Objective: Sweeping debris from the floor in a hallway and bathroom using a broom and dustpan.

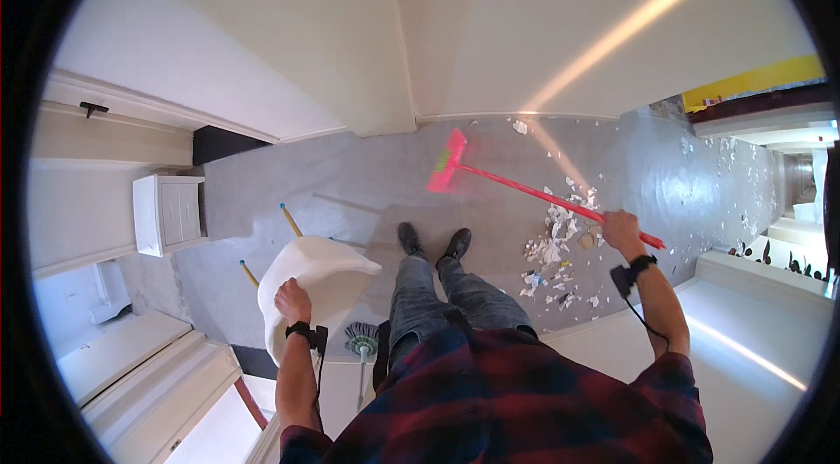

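Note:
My right hand [622, 232] is closed around the upper part of a red broom handle [525, 187]. The pink broom head [449, 161], with a green patch, is blurred and lies to the left, ahead of my shoes. On my other side, my left hand [293, 301] grips the rim of a white shell chair [318, 260], whose yellowish legs end in blue tips. Below the broom handle, a heap of torn white paper scraps [558, 231] is spread on the grey floor [367, 175], to the right of my feet. A brown piece [587, 240] lies among them near my right hand.
A mop [361, 339] with a grey-green head stands behind the chair, near my left leg. A small white cabinet [169, 215] is at the far left. White walls [512, 37] bound the floor ahead. More scraps [735, 165] are scattered along the passage to the right.

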Motion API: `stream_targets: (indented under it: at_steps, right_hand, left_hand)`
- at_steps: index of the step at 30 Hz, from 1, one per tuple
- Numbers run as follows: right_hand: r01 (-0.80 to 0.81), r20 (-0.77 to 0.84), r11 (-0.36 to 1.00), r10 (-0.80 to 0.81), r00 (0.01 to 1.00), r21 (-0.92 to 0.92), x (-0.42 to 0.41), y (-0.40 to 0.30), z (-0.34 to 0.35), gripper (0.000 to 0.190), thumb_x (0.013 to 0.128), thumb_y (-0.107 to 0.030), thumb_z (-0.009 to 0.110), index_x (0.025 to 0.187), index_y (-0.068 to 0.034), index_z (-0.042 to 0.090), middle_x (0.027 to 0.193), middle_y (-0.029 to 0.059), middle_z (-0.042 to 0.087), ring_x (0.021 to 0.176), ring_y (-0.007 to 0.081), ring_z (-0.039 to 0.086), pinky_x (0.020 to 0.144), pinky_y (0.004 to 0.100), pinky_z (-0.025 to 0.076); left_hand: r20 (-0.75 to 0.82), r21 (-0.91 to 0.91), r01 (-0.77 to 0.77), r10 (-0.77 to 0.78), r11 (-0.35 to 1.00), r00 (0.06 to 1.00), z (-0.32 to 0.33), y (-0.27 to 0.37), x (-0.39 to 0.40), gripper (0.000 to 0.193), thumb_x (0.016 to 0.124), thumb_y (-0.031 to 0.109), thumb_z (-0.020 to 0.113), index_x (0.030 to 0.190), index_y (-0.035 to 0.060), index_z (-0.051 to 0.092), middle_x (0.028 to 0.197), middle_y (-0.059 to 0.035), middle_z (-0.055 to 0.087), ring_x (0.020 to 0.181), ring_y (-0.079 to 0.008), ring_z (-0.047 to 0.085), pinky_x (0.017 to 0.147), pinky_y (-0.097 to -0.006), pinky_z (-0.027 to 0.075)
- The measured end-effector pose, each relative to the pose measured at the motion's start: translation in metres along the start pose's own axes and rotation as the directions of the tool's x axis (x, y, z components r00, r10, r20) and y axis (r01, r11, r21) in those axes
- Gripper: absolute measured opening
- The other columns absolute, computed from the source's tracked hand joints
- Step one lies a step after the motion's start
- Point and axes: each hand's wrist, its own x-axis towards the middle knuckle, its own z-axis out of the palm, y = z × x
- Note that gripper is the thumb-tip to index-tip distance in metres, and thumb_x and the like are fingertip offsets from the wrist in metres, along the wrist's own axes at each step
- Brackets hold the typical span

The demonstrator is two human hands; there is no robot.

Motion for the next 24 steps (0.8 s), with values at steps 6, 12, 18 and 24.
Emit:
stream_targets:
  at_steps: [6, 12, 18, 24]
  right_hand:
    - [0.197, -0.072, 0.98, -0.198, 0.978, -0.019, 0.103, -0.064, -0.023, 0.018, 0.075, -0.021, 0.056, 0.082, -0.009, 0.067, 0.082, 0.0132, 0.066, 0.078, 0.0285, 0.065, 0.068, 0.0404, 0.052]
    - [0.016, 0.032, 0.998, -0.018, 0.999, 0.054, 0.137, -0.032, -0.034, 0.022, 0.077, -0.022, 0.055, 0.088, -0.008, 0.068, 0.091, 0.0149, 0.066, 0.085, 0.0287, 0.065, 0.071, 0.0404, 0.052]
    - [-0.124, 0.045, 0.991, 0.123, 0.991, 0.042, 0.133, 0.077, -0.019, 0.024, 0.079, -0.023, 0.053, 0.093, -0.008, 0.066, 0.094, 0.0159, 0.065, 0.087, 0.0303, 0.065, 0.077, 0.0406, 0.051]
    - [-0.309, 0.147, 0.951, 0.305, 0.941, 0.01, 0.115, 0.187, -0.012, 0.027, 0.079, -0.024, 0.054, 0.096, -0.007, 0.065, 0.095, 0.0174, 0.065, 0.09, 0.032, 0.064, 0.079, 0.0411, 0.051]
  left_hand:
    - [0.015, 0.013, -0.004, 0.003, 1.0, 1.0, -0.009, 0.038, 0.005, 0.018, 0.08, 0.008, 0.048, 0.082, 0.0041, 0.065, 0.087, -0.0149, 0.065, 0.081, -0.032, 0.064, 0.071, -0.0401, 0.051]
    - [0.049, 0.046, 0.047, -0.049, 0.998, 0.998, -0.018, 0.046, 0.024, 0.018, 0.083, 0.011, 0.048, 0.083, 0.0063, 0.065, 0.085, -0.0174, 0.065, 0.079, -0.0347, 0.064, 0.068, -0.0439, 0.051]
    - [0.131, 0.093, 0.031, -0.043, 0.995, 0.99, -0.018, 0.066, 0.041, 0.018, 0.081, 0.009, 0.048, 0.087, 0.0065, 0.065, 0.087, -0.0171, 0.065, 0.081, -0.0345, 0.064, 0.071, -0.0435, 0.052]
    - [0.188, 0.087, -0.042, 0.025, 0.995, 0.982, -0.022, 0.124, 0.025, 0.016, 0.079, 0.01, 0.051, 0.088, 0.0078, 0.064, 0.084, -0.0173, 0.064, 0.079, -0.0347, 0.064, 0.068, -0.0441, 0.052]
